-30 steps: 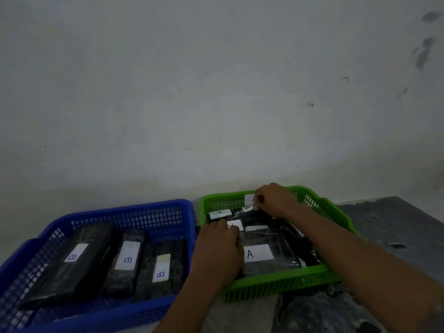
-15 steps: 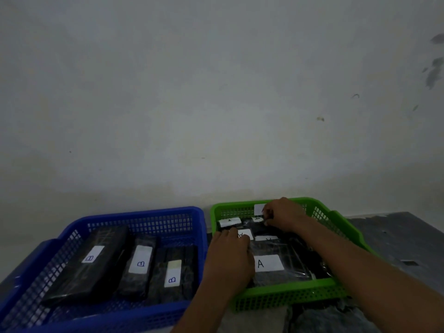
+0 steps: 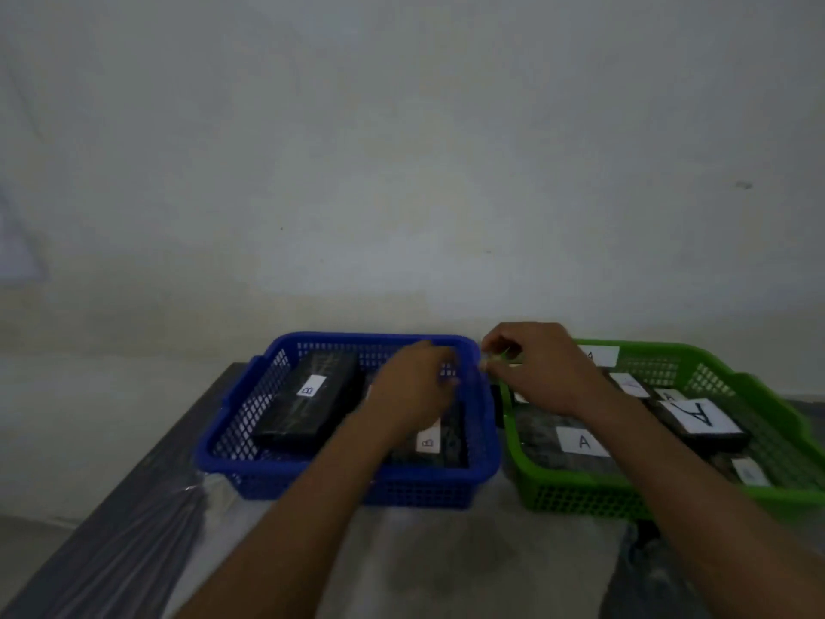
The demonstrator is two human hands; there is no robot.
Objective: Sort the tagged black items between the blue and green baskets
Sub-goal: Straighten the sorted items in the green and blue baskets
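While both hands' grips stayed unclear, blue basket (image 3: 223,444) held B-tagged black items (image 3: 308,406); green basket (image 3: 732,377) held A-tagged ones (image 3: 701,424); left hand (image 3: 413,390), right hand (image 3: 540,373) hovered apart.

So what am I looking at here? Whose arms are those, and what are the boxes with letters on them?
These are a person's two bare arms, filmed by a camera worn on their head, so you look down as they do. On the table stand two baskets side by side. The blue basket holds black items with tags marked B. The green basket holds black items with tags marked A. The left hand is over the blue basket. The right hand is at the green basket's near-left corner, fingers pinched, but the picture is too blurry to tell whether it holds anything.
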